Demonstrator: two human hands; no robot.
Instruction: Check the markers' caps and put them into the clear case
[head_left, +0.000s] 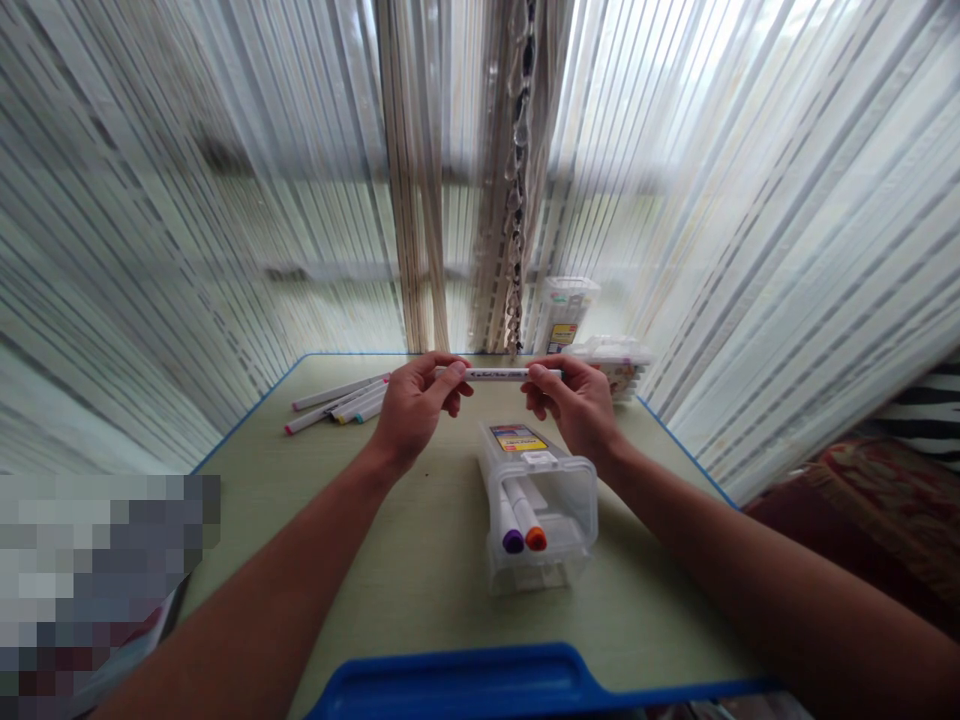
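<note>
- White marker [496, 375]: held beyond the far end of the open case [589, 500]; long axis nearly level, running left to right, crosswise to the case's length. Dark lettering faces the viewer; a greenish end points right.
- Left hand [420, 400]: beyond and left of the case; thumb and fingers pinch the marker's left end, hiding its tip.
- Right hand [577, 395]: just beyond the case, toward its right; thumb and fingers pinch the marker near its right end.
- Inside the case: purple-ended marker [513, 541] and orange-ended marker [535, 538], side by side, lengthwise, coloured ends at the mouth.
- Loose markers [341, 402]: left of and beyond the case, lying slantwise.
- Upright case [570, 310]: well beyond the open case.
</note>
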